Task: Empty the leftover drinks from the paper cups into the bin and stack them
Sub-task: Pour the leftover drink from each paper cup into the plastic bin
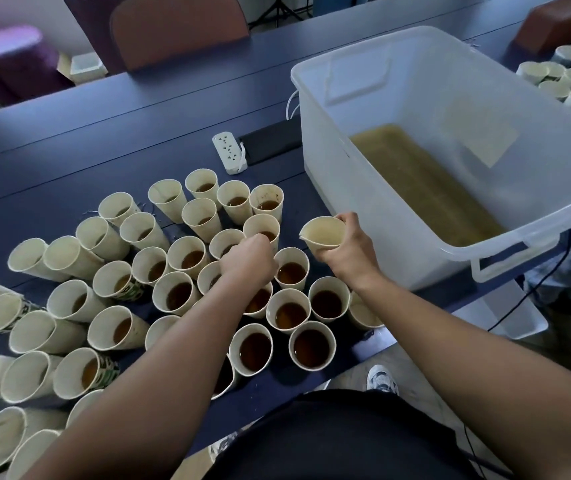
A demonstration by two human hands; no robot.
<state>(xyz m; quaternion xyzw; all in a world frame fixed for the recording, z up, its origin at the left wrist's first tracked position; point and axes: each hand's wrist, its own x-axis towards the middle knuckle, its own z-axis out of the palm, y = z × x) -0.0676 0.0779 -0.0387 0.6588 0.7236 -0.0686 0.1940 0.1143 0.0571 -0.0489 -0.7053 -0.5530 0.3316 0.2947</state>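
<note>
Reaching with left hand (247, 259) fingers curled down onto a full cup (225, 242) mid-cluster at nine o'clock of the bin (505, 244), right hand (348, 249) gripping an emptied cup (322, 232); lifting straight up, avoiding neighbouring rims.

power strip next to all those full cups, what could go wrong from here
1. The left hand reaches into tightly packed paper cups full of brown drink; its forearm crosses several rims and could tip one.
2. A spill might run toward the white power strip lying on the same table.
3. The right hand squeezes its cup out of round, some way short of the plastic bin, so any dregs could drip on the table.
</note>
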